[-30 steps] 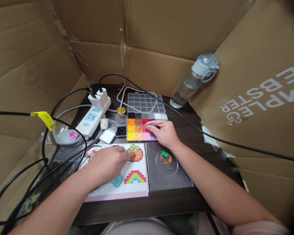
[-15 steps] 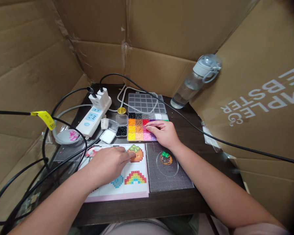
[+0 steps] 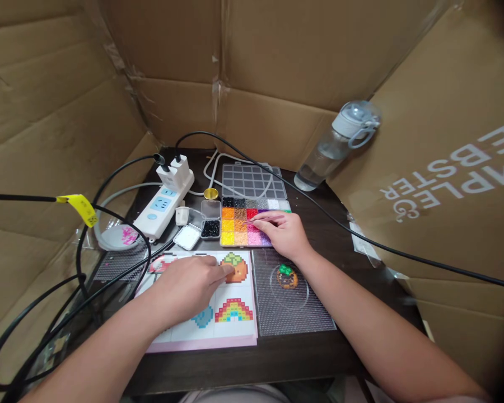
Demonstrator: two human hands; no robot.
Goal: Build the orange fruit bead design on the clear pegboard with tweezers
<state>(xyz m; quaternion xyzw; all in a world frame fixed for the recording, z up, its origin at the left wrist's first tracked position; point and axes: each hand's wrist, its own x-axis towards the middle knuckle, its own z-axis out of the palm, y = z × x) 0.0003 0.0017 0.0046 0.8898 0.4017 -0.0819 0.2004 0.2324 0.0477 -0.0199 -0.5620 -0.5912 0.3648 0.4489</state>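
My left hand (image 3: 188, 288) rests on a printed pattern sheet (image 3: 243, 289), its index finger stretched out to an orange fruit pattern (image 3: 237, 273) with green leaves. Nothing shows in that hand. Pinched in my right hand (image 3: 289, 236) are pink tweezers (image 3: 272, 217), their tips over the orange and tan compartments of a sectioned bead box (image 3: 237, 245). I cannot tell whether a bead is between the tips. Right of the sheet lies a clear pegboard (image 3: 294, 324), bearing an orange bead outline with a green top (image 3: 287, 277), partly filled with a gap inside.
Small boxes of black beads (image 3: 210, 228) and white beads (image 3: 187, 237) stand left of the bead box. Behind are its clear lid (image 3: 252, 174) and a water bottle (image 3: 325, 151). A power strip (image 3: 162, 204) and black cables (image 3: 319, 200) cross the area; cardboard walls (image 3: 277, 123) surround the table.
The whole view has shifted slightly, with things sitting a little lower in the picture. Both hands keep nearly the same places, the tweezers still over the bead box.
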